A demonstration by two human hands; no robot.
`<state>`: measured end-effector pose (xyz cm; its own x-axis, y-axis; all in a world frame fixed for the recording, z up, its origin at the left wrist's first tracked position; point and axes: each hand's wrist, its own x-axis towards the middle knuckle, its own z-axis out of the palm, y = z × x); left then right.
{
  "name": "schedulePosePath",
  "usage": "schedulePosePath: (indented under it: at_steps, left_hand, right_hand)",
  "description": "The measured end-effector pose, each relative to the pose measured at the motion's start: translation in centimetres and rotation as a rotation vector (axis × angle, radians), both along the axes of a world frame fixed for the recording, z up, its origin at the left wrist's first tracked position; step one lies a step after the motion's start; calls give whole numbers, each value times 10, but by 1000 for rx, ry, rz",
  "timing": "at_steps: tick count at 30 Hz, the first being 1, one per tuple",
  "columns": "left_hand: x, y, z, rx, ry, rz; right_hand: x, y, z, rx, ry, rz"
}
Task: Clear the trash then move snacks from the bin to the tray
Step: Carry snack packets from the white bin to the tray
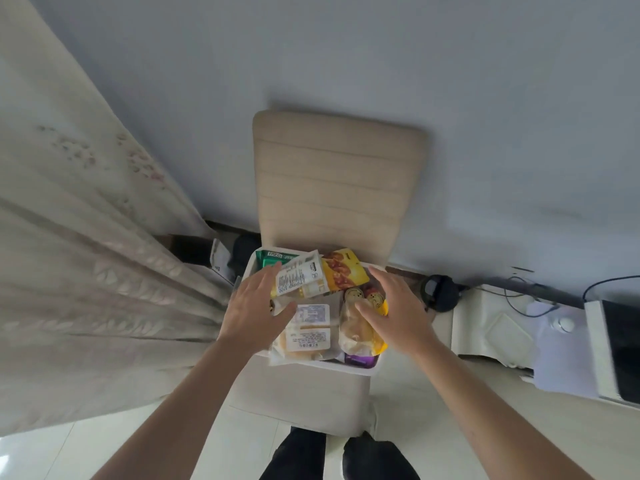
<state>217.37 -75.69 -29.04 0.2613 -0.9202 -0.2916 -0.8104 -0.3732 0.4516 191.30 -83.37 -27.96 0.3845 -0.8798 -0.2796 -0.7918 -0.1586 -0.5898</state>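
Two hands: in the head view both reach to the centre of the frame, over a white bin (322, 364) standing on the seat of a beige chair (332, 174).
Left hand (254, 306): palm down over the bin's left edge, fingers straight and slightly spread, thumb stretched toward the flat bread packs (304, 337); it holds nothing.
Right hand (398, 313): palm down over the bin's right side, fingers straight and close together, thumb out over the clear bun bag (356, 327); nothing gripped.
Snacks: piled to the brim between the hands. A green packet (275, 258) sits at the upper left corner, a white-label pouch (301, 277) tilts just beyond the left fingertips, a yellow packet (344, 271) lies beside it, and a purple packet (360, 359) is at the lower right corner.
Contact: the bread packs lie just right of the left thumb and the bun bag under the right thumb; whether either touches cannot be told.
Handling: the film wrappers are probably light, soft and slippery, their contents crushable. They look best lifted by a sealed edge or cradled on the flat sides, not squeezed.
Tray: not surely identifiable in frame.
Curtain (86, 237): fills the left.
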Motion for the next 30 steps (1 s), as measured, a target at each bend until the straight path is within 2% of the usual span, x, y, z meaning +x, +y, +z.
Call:
schedulePosePath:
  at_steps: [4,9,14,18,24,30]
  left_hand:
    - [6,-19,-41,37,23,-6]
    - [4,-37,-79,19,45,12]
    - [0,-47,-113,1,51,60]
    - [-5,-52,-134,-37,34,41]
    - [-9,-59,-149,-89,-12,3]
    - [-11,-64,-154,-92,-29,11]
  right_hand:
    - [11,-20,-39,98,-43,-116]
    - [12,-61,-97,208,11,-125]
    - [11,-86,-137,373,-51,-155]
    - [11,-94,-157,509,-127,-158]
    - [14,-115,-160,552,-204,-139]
    - [23,-122,-170,682,-446,-265]
